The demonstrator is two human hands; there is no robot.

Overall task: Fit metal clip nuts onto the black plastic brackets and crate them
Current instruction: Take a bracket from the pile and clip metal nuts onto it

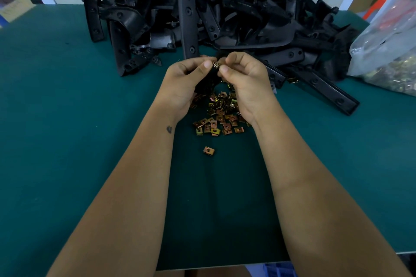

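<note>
Above a green desk (pixel 67 141), the left hand (pixel 183 83) grips a black plastic bracket (pixel 203 84) upright while the right hand (pixel 244 81) pinches a clip nut (pixel 215 65) against its top edge, apparently pushing it on. Spare clip nuts (pixel 219 112) lie directly beneath, within reach; the bracket pile (pixel 213 18) sits behind.

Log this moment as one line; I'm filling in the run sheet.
step: fitting clip nut on bracket | left hand: holds bracket | right hand: pinches clip nut | loose nuts: on mat | crated: not visible
</note>
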